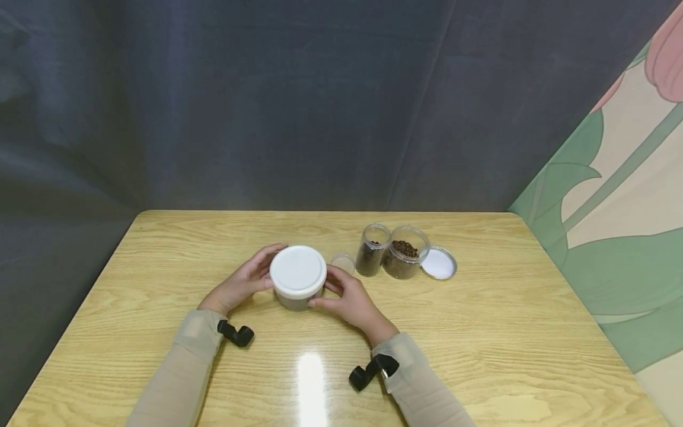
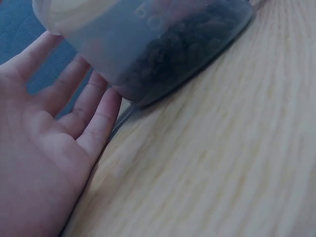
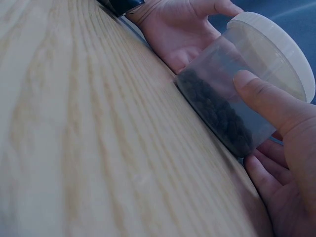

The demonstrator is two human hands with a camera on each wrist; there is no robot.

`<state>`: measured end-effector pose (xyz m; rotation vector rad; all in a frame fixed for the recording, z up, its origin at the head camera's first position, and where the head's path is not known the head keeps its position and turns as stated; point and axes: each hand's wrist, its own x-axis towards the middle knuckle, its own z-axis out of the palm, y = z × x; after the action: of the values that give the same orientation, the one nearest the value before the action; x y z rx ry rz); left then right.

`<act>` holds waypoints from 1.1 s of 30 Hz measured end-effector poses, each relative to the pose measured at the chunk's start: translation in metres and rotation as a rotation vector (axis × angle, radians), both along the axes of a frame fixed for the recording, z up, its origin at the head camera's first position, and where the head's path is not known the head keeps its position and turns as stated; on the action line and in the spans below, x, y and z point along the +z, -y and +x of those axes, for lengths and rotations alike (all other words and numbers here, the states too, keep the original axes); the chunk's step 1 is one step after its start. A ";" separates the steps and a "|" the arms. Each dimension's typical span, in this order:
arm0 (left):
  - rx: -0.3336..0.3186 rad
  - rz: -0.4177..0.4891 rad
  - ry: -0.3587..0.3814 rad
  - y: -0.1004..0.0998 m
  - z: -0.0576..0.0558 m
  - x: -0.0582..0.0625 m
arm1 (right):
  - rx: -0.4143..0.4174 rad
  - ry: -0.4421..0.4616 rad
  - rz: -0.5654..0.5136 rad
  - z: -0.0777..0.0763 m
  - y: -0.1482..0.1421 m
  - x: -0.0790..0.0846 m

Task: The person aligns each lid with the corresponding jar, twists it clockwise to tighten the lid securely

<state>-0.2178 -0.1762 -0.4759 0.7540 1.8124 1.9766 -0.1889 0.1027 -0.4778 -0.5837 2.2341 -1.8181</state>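
A translucent plastic jar (image 3: 217, 94) with a white screw lid (image 1: 297, 270) stands upright on the table, dark pieces heaped in its bottom. My right hand (image 1: 352, 299) grips it from the right, the thumb pressed on the near wall and the fingers around the far side. On the left side, my left hand (image 1: 245, 281) touches the jar with fairly straight, spread fingers, its palm apart from the wall. In the left wrist view those fingers (image 2: 98, 111) meet the jar (image 2: 163, 54) near its base.
Right of the jar stand a tall open clear jar (image 1: 369, 258) of dark bits and a wider open jar (image 1: 401, 267) of brown granules. A silver-rimmed lid (image 1: 439, 263) and a small clear lid (image 1: 343, 263) lie beside them. A dark curtain (image 1: 320, 107) hangs behind the table.
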 end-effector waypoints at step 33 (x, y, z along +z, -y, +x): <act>-0.002 -0.006 0.004 -0.001 0.000 -0.001 | -0.007 -0.031 -0.014 -0.002 0.001 -0.003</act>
<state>-0.2179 -0.1753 -0.4768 0.7491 1.8135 1.9694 -0.1907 0.1020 -0.4805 -0.6118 2.2482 -1.8417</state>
